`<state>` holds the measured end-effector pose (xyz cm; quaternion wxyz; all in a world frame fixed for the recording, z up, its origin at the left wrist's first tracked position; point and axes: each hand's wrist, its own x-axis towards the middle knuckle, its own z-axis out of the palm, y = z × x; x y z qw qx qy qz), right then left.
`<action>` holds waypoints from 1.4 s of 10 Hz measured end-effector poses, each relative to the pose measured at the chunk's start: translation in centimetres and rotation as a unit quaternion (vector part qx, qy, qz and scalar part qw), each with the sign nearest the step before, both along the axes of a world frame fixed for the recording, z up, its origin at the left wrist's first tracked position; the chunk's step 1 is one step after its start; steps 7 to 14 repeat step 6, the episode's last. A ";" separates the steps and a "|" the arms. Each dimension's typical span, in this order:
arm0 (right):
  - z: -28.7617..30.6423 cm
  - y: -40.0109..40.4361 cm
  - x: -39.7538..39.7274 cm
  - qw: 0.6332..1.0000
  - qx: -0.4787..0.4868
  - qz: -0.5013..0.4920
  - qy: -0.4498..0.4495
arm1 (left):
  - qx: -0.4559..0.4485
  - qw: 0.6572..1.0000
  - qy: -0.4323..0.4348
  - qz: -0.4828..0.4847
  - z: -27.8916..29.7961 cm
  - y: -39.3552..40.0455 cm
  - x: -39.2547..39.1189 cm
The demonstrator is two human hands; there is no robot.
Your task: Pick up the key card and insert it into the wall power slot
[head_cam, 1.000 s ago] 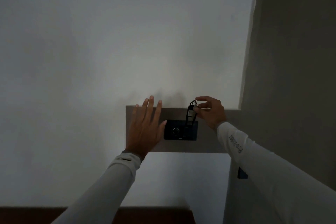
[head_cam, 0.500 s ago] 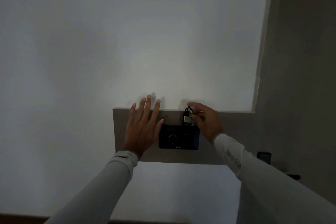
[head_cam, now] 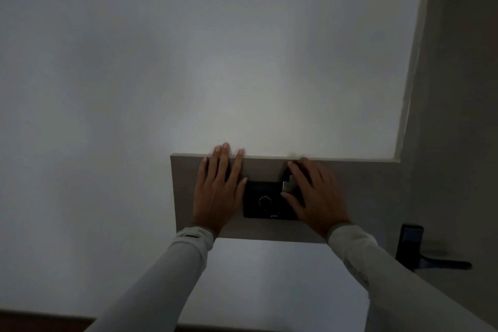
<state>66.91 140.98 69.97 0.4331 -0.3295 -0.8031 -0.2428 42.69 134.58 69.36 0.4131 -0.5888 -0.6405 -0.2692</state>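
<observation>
A black wall power slot unit [head_cam: 265, 201] with a round dial sits on a beige wall panel [head_cam: 358, 197]. My left hand [head_cam: 218, 191] lies flat and open on the panel just left of the unit, fingers spread upward. My right hand [head_cam: 314, 194] covers the unit's right side, thumb and fingers pinched on a small pale key card [head_cam: 287, 186] at the unit's top right corner. Most of the card is hidden by my fingers, and I cannot tell how deep it sits in the slot.
White wall surrounds the panel in dim light. At the right is a darker door surface with a black lock plate [head_cam: 409, 245] and lever handle [head_cam: 444, 264]. A dark strip of floor [head_cam: 40, 322] shows at the bottom left.
My right hand has lowered the key card from above the unit down onto its top right corner. The left hand stays flat on the panel. The view has shifted, showing the door handle.
</observation>
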 end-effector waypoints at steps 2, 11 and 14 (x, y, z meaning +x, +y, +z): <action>-1.6 0.7 -0.7 0.999 -0.008 -0.027 -0.019 | 0.010 1.000 -0.014 0.006 -0.8 0.7 0.4; 0.6 -2.5 -0.6 0.993 -0.113 -0.033 -0.031 | -0.014 1.000 0.003 -0.005 1.1 -3.8 0.2; 0.6 -2.5 -0.6 0.993 -0.113 -0.033 -0.031 | -0.014 1.000 0.003 -0.005 1.1 -3.8 0.2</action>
